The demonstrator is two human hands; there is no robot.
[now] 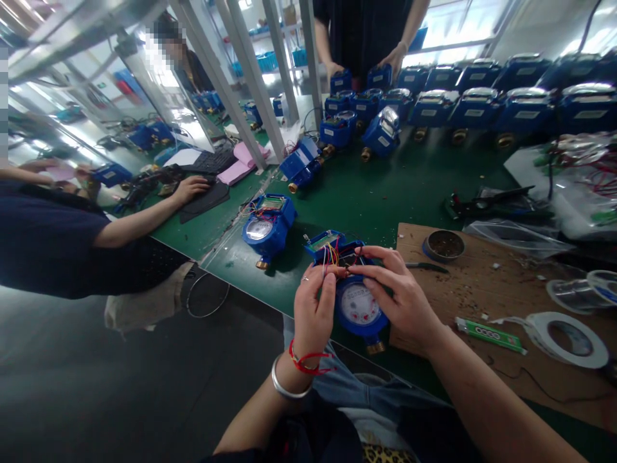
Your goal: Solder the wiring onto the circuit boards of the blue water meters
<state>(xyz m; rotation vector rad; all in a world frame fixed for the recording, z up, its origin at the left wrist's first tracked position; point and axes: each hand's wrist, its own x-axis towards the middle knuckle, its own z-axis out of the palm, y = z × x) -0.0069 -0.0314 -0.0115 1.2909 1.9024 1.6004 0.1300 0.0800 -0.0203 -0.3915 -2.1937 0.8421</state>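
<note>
A blue water meter (362,302) with a round white dial lies at the green bench's front edge, its electronics housing opened. From its circuit board (324,240) run thin red, yellow and white wires (330,254). My left hand (314,302) is closed at the wires' lower ends, thumb against the fingers. Over the meter's right side, my right hand (398,289) has its fingertips in the housing, pinching at a dark wire. Just what the right fingertips grip is too small to make out. Another opened blue meter (267,225) rests to the left.
Rows of blue meters (477,106) stand at the back, where a co-worker's hands (393,61) hold two. At left another person's hand (191,190) rests on a mouse. On cardboard (429,308) at right are a round tin (443,245), white tape roll (569,339) and solder spool (581,292).
</note>
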